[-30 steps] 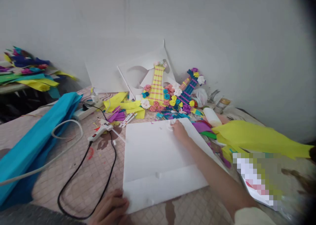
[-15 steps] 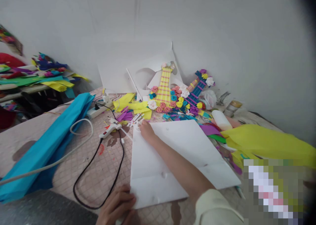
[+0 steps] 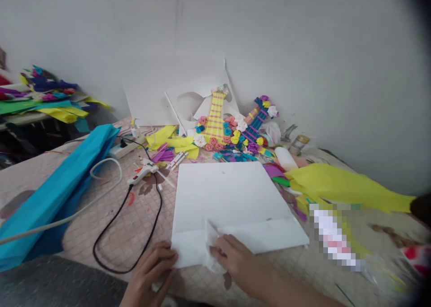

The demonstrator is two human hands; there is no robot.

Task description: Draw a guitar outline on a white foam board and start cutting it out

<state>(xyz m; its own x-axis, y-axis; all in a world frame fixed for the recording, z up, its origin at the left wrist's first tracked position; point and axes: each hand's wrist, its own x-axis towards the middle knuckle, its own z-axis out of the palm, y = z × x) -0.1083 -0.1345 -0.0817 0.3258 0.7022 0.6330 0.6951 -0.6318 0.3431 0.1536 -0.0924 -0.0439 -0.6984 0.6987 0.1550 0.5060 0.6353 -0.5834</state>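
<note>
A white board (image 3: pixel 222 195) lies flat on the table before me, a faint fold or seam line across its near part. At its near left corner my left hand (image 3: pixel 151 266) grips the edge with curled fingers. My right hand (image 3: pixel 232 257) pinches a crumpled white tissue (image 3: pixel 212 242), which rests against the near part of the board. Small dark marks show on the board's surface. The tissue is slightly blurred, and my left thumb is partly hidden.
Left of the board lie a white glue gun (image 3: pixel 143 173) with a looping black cord and blue crepe paper (image 3: pixel 63 190). Behind stand a yellow flowered guitar shape (image 3: pixel 217 118) and a blue one (image 3: pixel 257 123). Yellow paper (image 3: pixel 343 186) spreads at the right.
My right hand has come back from the board's far left corner to its near edge, with the white tissue now plainly visible in it. My left hand still holds the corner.
</note>
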